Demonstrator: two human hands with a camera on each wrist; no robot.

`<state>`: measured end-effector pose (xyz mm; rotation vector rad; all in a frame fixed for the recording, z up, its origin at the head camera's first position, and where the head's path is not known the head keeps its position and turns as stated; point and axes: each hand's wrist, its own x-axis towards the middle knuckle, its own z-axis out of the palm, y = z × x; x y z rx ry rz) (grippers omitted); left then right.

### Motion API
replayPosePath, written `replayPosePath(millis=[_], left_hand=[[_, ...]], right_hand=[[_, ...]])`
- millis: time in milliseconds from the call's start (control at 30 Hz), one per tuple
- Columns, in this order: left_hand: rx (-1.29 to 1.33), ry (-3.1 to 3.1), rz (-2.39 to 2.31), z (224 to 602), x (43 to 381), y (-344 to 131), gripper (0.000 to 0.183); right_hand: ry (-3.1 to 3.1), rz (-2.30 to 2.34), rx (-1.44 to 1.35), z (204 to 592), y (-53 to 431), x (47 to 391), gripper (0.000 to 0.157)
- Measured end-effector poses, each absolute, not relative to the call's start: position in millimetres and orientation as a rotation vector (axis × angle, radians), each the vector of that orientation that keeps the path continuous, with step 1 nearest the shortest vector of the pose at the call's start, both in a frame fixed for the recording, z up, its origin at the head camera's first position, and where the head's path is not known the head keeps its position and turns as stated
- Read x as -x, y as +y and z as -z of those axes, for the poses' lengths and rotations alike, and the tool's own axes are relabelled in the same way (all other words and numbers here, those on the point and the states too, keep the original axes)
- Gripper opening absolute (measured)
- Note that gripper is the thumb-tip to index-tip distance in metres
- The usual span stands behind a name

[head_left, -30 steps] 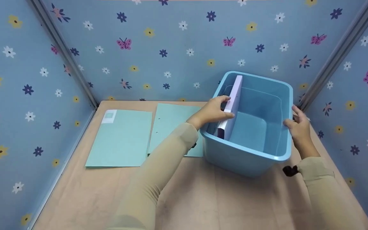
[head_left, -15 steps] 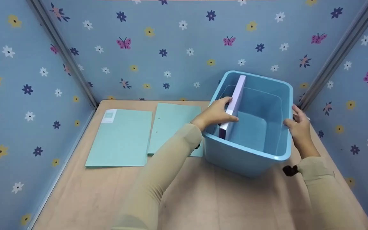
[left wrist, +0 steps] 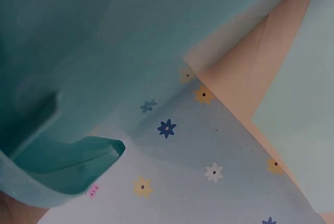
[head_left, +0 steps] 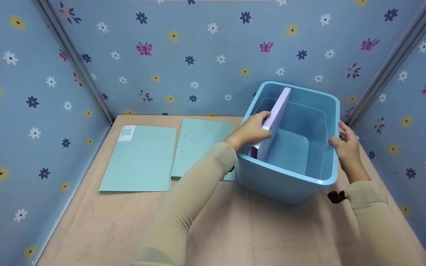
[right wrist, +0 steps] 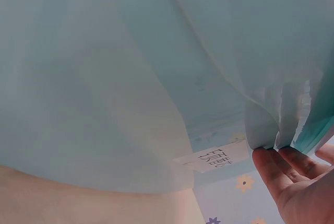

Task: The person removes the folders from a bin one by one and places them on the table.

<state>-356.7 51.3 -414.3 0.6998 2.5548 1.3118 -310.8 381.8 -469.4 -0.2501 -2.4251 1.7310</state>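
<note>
In the head view a blue plastic bin [head_left: 287, 173] stands on the right of the table. Inside it, near the left wall, a lilac file folder [head_left: 281, 105] is on its edge, spine upward and tilted. My left hand [head_left: 250, 130] reaches over the left rim and grips the folder's spine between thumb and fingers. My right hand [head_left: 347, 147] holds the bin's right rim, thumb inside. The right wrist view has its fingertips [right wrist: 263, 156] against the bin's outer wall [right wrist: 78, 104]. In the left wrist view the bin's wall [left wrist: 104, 25] hides most of the left hand.
Two mint-green folders lie flat left of the bin: one with a white label [head_left: 141, 162], and one with small holes [head_left: 202, 140] partly under the left forearm. Blue flowered panels [head_left: 198, 48] enclose the table [head_left: 220, 229] at the back and both sides.
The folder's far end has shifted right inside the bin, away from the left wall. My left hand has moved slightly right and its thumb has drawn in. The right hand and bin have stayed put.
</note>
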Motion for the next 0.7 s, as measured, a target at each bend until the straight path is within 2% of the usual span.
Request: replayPosePath(millis=[700], left_hand=[[-0.596,2.574,-1.377,418.2,350.9,45.4,0.075]], right_hand=[[-2.447,-1.71,0.262,469.1,382.2,311.4,0.084]])
